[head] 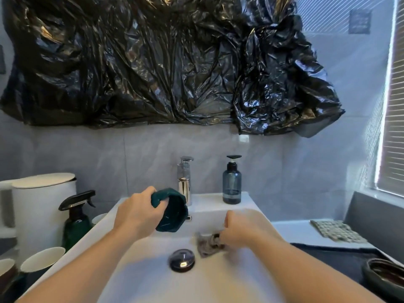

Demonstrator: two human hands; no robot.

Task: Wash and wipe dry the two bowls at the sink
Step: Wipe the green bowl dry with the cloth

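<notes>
My left hand [140, 212] grips a dark green faceted bowl [173, 212] by its rim, tilted on its side with the opening toward the right, above the white sink [140, 278] just under the chrome tap [185, 189]. My right hand [242, 230] pinches a crumpled grey cloth [207, 243] lying in the basin, right of the drain plug [182, 259]. A second dark bowl [384, 278] with a brown glossy inside sits on the dark counter at the lower right, partly cut off by the frame edge.
A blue pump bottle [232, 184] stands on the sink's back ledge, a clear dispenser [184, 169] behind the tap. Left of the sink are a green spray bottle [76, 219], a white bin [41, 204] and paper cups [42, 259]. A folded checked cloth [336, 230] lies on the right.
</notes>
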